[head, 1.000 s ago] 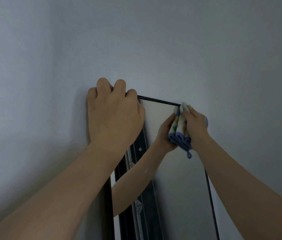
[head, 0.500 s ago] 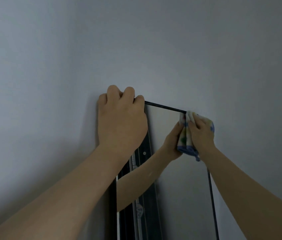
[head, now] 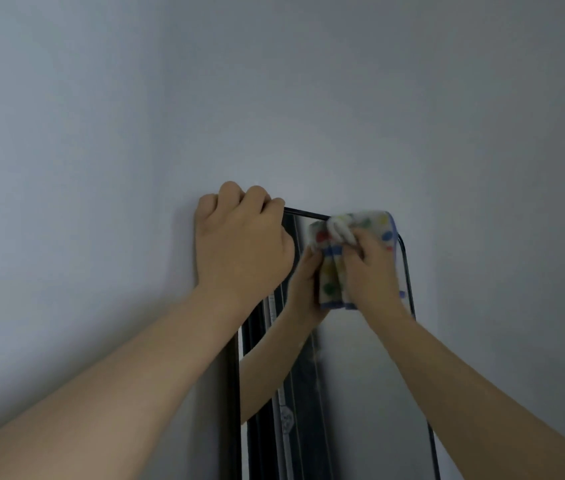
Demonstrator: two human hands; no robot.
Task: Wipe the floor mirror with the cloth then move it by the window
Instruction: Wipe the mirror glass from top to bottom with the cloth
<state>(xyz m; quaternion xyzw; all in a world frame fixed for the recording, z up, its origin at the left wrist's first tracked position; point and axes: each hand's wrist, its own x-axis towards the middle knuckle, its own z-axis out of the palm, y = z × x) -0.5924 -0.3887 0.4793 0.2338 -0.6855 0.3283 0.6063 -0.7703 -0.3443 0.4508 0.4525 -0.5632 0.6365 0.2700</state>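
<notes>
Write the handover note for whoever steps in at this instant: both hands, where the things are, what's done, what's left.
Left hand: grips the top left corner of the floor mirror, fingers curled over its black frame.
Right hand: holds the cloth, bunched and pressed on the glass at the top right corner.
Mirror: upright against the wall.
Done: the cloth is at work on the top edge; how much of the glass is already wiped cannot be told.
Left: wipe the glass below, then carry the mirror to the window, which is not in view.
</notes>
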